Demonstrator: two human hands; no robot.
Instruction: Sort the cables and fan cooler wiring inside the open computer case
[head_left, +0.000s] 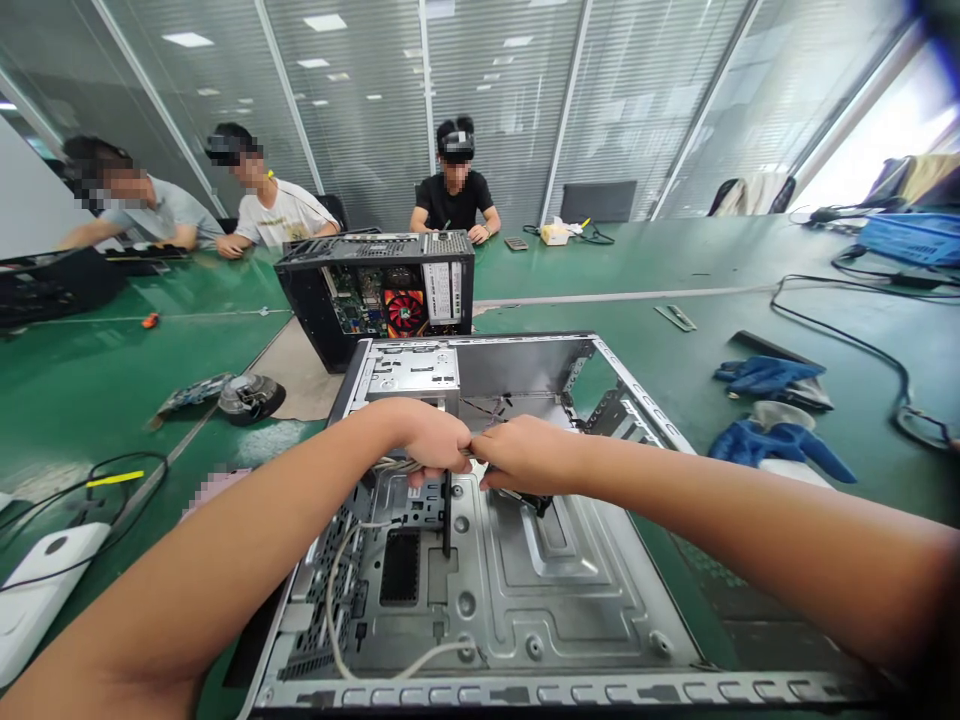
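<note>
An open metal computer case (pixel 555 570) lies on its side in front of me. My left hand (pixel 435 440) is closed over its middle, around a bundle of cables (pixel 397 463) that shows at its wrist side. My right hand (pixel 525 455) meets it knuckle to knuckle, its fingers also closed on the cables. Below the right hand hangs a dark connector or bracket (pixel 536 500), partly hidden. Beside the hands, a silver drive cage (pixel 414 368) is fixed in the case. A pale loose cable (pixel 334 600) curves along the case floor on the left.
Behind stands another computer case (pixel 375 290) with a red fan. Blue gloves (pixel 772 430) lie to the right, near a black cable (pixel 862 320). A white power strip (pixel 49 600) and a coiled part (pixel 251 397) lie left. Three people sit across the green table (pixel 600 275).
</note>
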